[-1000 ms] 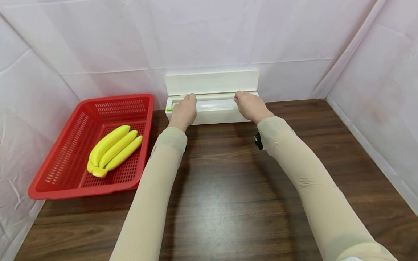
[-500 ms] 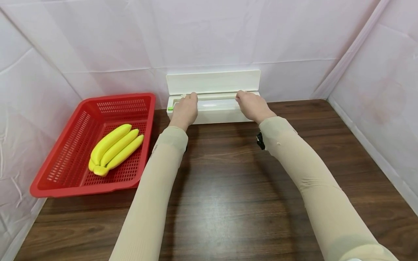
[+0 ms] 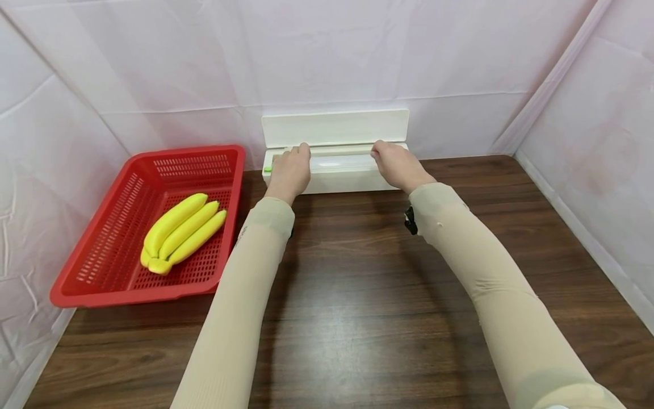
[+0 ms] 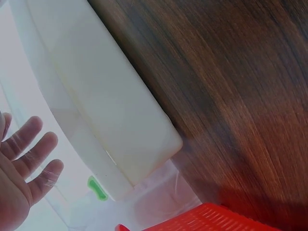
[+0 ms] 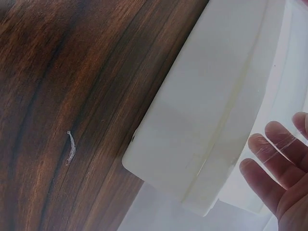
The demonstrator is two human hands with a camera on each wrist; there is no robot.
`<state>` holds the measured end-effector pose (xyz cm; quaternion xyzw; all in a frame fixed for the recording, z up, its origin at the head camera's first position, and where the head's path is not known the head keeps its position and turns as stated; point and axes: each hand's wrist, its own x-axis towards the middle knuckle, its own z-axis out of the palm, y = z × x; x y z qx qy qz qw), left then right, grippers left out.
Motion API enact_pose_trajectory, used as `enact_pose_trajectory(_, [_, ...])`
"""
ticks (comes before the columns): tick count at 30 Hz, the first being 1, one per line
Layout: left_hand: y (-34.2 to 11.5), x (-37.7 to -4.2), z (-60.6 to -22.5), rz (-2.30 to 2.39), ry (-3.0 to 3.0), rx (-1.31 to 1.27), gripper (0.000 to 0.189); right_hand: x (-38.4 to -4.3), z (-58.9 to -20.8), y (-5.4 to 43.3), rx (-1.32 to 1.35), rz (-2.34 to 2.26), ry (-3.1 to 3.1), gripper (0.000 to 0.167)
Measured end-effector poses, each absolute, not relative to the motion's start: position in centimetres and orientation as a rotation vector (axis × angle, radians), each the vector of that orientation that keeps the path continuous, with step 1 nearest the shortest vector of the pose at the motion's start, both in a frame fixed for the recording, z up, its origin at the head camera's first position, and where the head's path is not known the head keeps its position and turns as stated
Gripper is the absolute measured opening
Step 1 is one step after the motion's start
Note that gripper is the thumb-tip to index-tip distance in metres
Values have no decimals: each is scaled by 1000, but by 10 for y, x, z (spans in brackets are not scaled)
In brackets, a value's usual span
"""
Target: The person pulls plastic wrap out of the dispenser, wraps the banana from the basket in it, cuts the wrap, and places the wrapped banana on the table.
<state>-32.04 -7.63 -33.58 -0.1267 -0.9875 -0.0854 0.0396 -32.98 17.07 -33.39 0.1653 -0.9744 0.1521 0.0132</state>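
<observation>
The brown desk [image 3: 337, 284] carries a red basket [image 3: 234, 187] and, to its right, a long white box [image 3: 337, 183] with its lid up, cut off in both wrist views. Yellow bananas [image 3: 181, 230] lie in the basket, while see-through film [image 3: 334, 163], hard to make out, is pinched over the box by the left hand [image 3: 290, 170] and right hand [image 3: 398, 165], their thumbs mostly hidden. A little green bit [image 4: 97, 188] shows near the box's left end.

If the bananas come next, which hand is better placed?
Probably the left hand: the red basket holding the bananas is on its side, while the right hand is farther away.
</observation>
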Motion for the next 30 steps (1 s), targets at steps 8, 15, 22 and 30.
enact_pose_trajectory(8, [-75,-320,-334,-294,-3032,-374,13,-328,-331,171,517,466,-3024,33])
enact_pose_trajectory(15, [-76,-320,-334,-316,-3025,-380,16,-328,-331,172,528,472,-3009,33])
enact_pose_trajectory(22, [-78,-319,-332,-336,-3013,-397,17,-328,-331,175,553,477,-3009,34])
enact_pose_trajectory(30, [-79,-319,-330,-360,-3015,-401,16,-327,-330,176,568,490,-3000,34])
